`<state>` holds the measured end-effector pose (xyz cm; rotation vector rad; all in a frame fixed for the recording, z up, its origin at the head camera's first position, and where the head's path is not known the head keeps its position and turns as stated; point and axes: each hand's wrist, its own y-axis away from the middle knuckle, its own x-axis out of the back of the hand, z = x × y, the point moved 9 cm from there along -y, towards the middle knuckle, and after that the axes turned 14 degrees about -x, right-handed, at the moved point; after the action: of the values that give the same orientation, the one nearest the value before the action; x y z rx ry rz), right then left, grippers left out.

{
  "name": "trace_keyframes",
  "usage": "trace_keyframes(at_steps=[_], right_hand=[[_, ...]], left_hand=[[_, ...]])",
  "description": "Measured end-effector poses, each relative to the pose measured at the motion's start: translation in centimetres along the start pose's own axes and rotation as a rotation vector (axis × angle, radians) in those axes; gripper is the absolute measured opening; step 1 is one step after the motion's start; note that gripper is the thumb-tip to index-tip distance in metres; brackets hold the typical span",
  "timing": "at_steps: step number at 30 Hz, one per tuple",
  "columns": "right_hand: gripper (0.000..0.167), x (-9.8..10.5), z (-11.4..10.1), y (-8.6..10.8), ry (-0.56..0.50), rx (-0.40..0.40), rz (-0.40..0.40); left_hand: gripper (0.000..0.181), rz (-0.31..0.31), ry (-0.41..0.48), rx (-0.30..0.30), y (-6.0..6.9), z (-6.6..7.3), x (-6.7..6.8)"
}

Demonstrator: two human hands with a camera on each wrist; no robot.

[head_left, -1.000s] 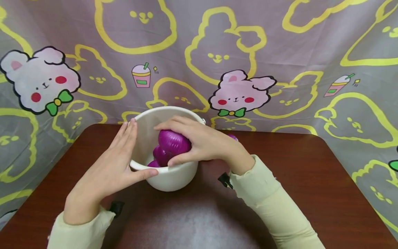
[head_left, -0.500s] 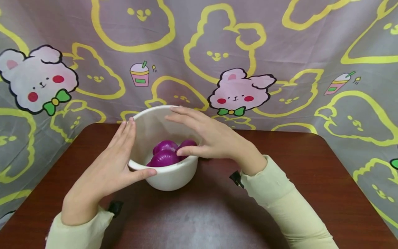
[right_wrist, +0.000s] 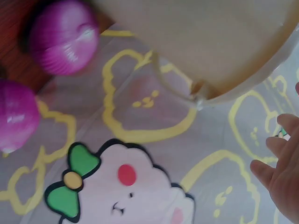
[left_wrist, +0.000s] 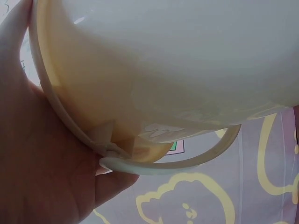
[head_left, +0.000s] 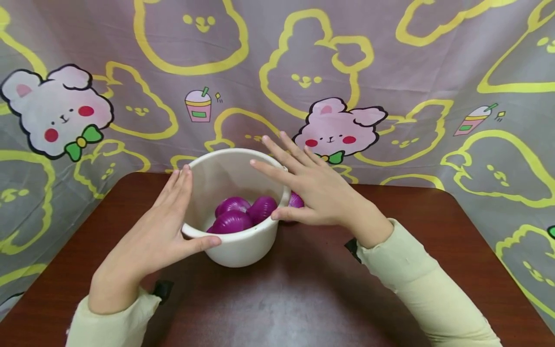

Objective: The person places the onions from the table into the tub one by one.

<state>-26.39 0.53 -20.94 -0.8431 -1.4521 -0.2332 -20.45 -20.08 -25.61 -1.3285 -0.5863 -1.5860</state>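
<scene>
A white bucket [head_left: 243, 248] stands on the table, with several red onions [head_left: 232, 221] lying inside it. Thumb along the front rim and fingers against the far left side, my left hand [head_left: 151, 236] holds the bucket. The left wrist view shows this hand around the rim near the handle's [left_wrist: 196, 161] hinge. My right hand [head_left: 321, 193] is at the bucket's right edge, fingers spread, holding nothing. Behind it, a red onion [head_left: 296, 201] outside the bucket is partly hidden. Two onions outside appear in the right wrist view, one upper [right_wrist: 65, 37] and one lower [right_wrist: 17, 114].
The dark brown wooden table [head_left: 269, 308] has rounded far corners. A grey patterned cloth [head_left: 243, 48] with yellow outlines and cartoon rabbits hangs behind and at both sides. Each sleeve cuff has a small black piece [head_left: 163, 290] beside it.
My right hand has let go of a red onion inside the bucket and moved out to the right, its fingers spreading. My left hand stays on the bucket.
</scene>
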Motion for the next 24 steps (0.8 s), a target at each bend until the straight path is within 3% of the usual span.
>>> trace_keyframes(at_steps=[15, 24], right_hand=[[0.099, -1.2, 3.9, 1.4, 0.114, -0.119, -0.036], [0.104, -2.3, 6.8, 1.7, 0.098, -0.16, -0.072]], left_hand=[[0.125, -0.003, -0.008, 0.004, -0.1, -0.1, 0.0], [0.125, 0.002, -0.008, -0.005, 0.0, -0.1, 0.1]])
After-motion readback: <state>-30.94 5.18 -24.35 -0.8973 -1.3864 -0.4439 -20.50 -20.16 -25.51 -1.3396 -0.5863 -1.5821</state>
